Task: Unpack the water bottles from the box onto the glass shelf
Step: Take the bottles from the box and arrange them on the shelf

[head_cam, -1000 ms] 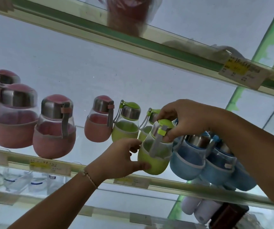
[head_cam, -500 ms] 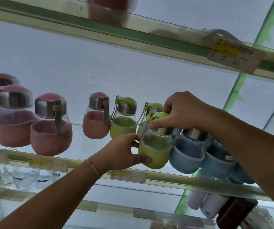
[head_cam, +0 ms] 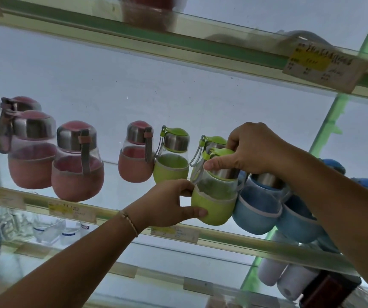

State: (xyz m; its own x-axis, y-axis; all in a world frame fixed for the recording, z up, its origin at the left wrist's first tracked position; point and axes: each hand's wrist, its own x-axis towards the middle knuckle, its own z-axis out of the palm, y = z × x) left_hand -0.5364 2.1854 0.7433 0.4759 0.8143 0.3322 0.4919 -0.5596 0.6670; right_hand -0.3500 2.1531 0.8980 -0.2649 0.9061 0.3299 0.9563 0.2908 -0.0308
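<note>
Left grip (head_cam: 165,204) clamps the green-sleeved glass water bottle (head_cam: 215,204) low, right grip (head_cam: 253,150) pinches its steel cap (head_cam: 225,173), probably steadying it beside the blue-sleeved bottles (head_cam: 258,206).

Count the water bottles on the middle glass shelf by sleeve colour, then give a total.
Pink bottles: 4
Green bottles: 4, counting one gripped by the left hand and right hand, and one cut off at the left edge
Blue bottles: at least 2; the right arm hides others
Total: at least 10
</note>
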